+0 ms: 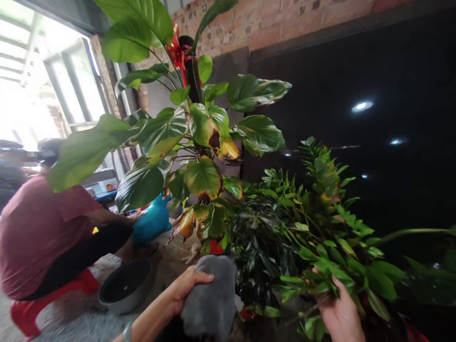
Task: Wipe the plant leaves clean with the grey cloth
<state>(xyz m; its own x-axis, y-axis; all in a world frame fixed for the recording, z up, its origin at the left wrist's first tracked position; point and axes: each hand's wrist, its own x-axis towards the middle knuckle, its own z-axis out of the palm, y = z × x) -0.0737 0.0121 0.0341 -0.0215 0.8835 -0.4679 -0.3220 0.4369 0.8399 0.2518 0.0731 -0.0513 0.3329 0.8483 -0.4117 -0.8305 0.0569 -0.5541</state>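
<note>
In the head view, the person's left hand (pixel 188 285) grips a soft, dark grey cloth (pixel 213 301), thumb pressed on its upper side, the rest hanging loose at near centre. Over on the near right, the right hand (pixel 340 306) is cupped at the glossy, bright green leafy stems (pixel 327 268) of a bushy plant. Leaves hide some of its fingers, so I can't tell whether it closes on a stem or only props it up.

Cloth and stems are well apart, with a darker, narrow-leaved green shrub (pixel 254 237) between them. As I judge it, that right hand does best as a steady support from beneath, bending nothing sharply. The cloth would be easier to control bunched up, so its loose part doesn't snag on the shrub. Any touch on the leaves should be light and run from base to tip.

I'd mind the left elbow too: a wide, round grey basin (pixel 116 304) stands on the near left, and the tall plant's broad green leaves, some browned (pixel 204 178), spread just beyond the cloth.
</note>
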